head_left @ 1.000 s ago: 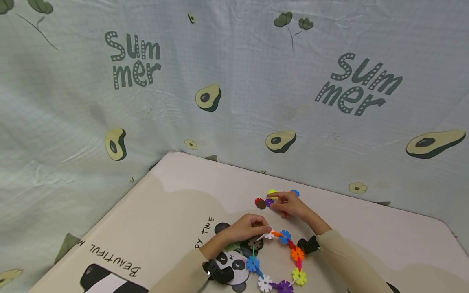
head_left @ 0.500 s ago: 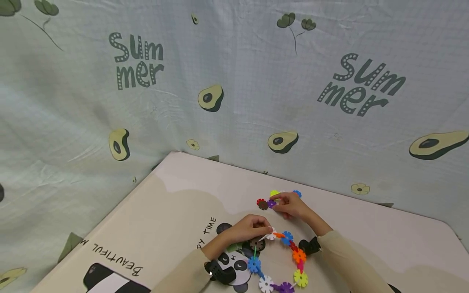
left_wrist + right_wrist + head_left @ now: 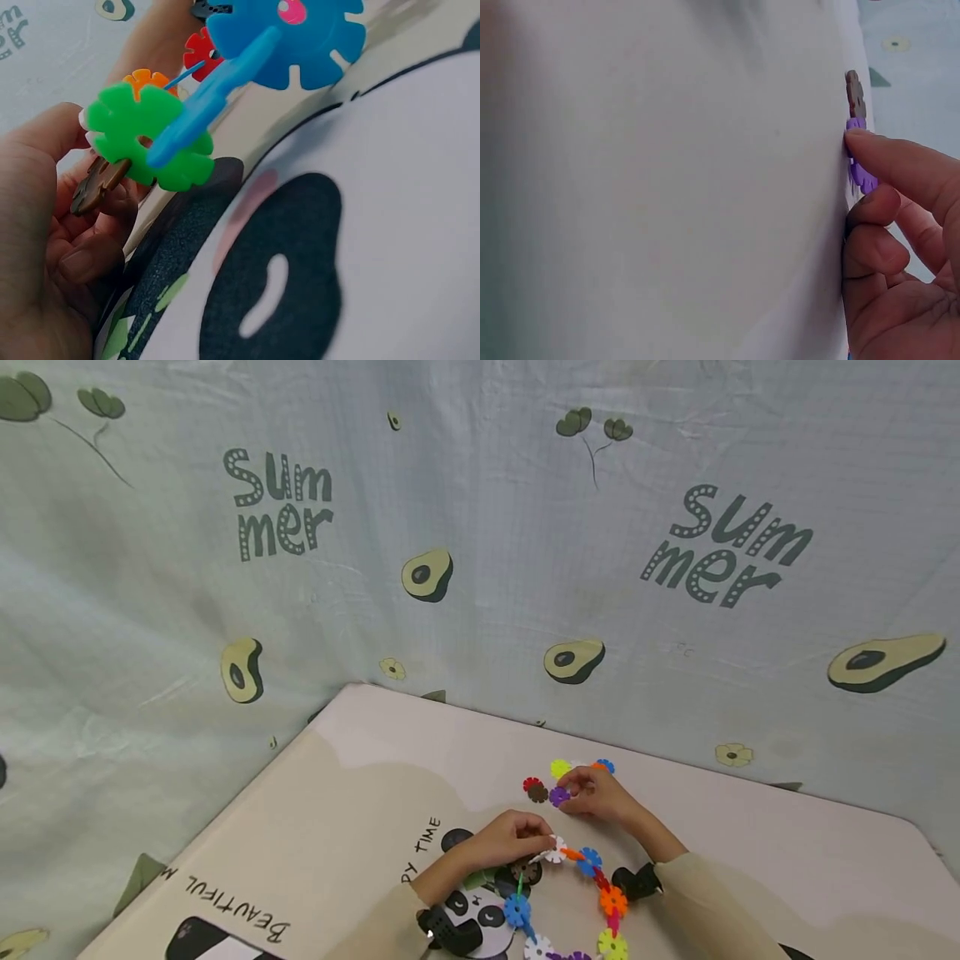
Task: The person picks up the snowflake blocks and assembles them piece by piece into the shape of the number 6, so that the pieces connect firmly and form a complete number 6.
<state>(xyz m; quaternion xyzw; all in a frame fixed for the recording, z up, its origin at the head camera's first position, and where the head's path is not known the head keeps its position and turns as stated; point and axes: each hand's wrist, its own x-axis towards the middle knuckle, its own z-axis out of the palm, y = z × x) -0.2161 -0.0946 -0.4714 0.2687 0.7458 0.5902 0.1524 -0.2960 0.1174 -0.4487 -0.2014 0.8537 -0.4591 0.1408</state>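
Observation:
My left hand [image 3: 510, 841] grips a ring-shaped chain of interlocking snowflake discs by its white disc [image 3: 556, 850]. In the left wrist view, a green disc [image 3: 135, 131], a brown disc [image 3: 99, 186] and a blue disc [image 3: 300, 37] of the chain show beside the fingers. Farther back, my right hand [image 3: 600, 795] pinches a loose purple snowflake disc [image 3: 559, 796] between thumb and forefinger. The right wrist view has that purple disc [image 3: 862, 175] at the fingertips, partly covered by the thumb, with a brown disc [image 3: 856, 94] just beyond.
Loose snowflake discs lie around the right hand: a red disc [image 3: 532, 784], a brown disc [image 3: 537, 792], a yellow disc [image 3: 560, 767] and a blue disc [image 3: 606, 766]. The table [image 3: 360, 735] carries panda prints and lettering. A patterned curtain [image 3: 480, 527] hangs behind it.
My right fingers have closed on the purple disc and drawn it slightly away from the brown one, uncovering the yellow disc. The left hand keeps its hold. The head view has tilted a little upward.

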